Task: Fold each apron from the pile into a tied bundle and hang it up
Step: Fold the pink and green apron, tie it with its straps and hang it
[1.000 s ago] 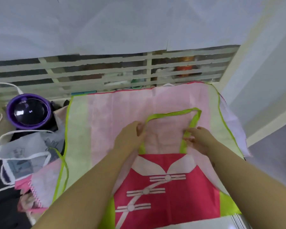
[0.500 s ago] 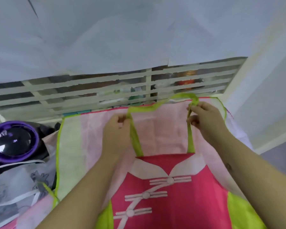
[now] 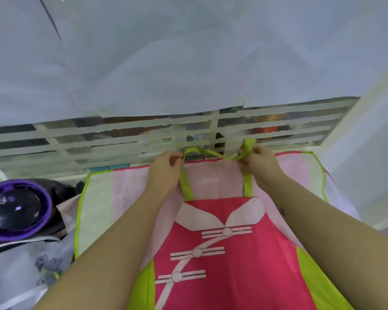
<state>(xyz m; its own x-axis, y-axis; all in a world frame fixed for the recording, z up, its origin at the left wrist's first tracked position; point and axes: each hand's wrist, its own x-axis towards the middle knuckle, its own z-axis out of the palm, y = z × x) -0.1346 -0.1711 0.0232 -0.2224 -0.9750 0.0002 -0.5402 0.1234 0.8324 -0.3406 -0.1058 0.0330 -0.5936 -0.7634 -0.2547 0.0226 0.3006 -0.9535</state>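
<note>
Before a taped window grille [image 3: 121,139], the left hand [image 3: 164,171] and right hand [image 3: 262,166] are each pinching the pink apron's [image 3: 233,253] green neck strap [image 3: 213,154], holding it taut.

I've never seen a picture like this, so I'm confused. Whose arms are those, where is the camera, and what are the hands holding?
There is no machine here: these are a person's two bare arms. The camera sits on the person's head and looks down, so you see what they see. A red apron lies flat on a pale pink cloth with green edges. The left hand and the right hand each pinch the apron's green neck loop, pulled toward the white slats at the back. On the left sits a round purple-rimmed thing next to some white printed cloth.
</note>
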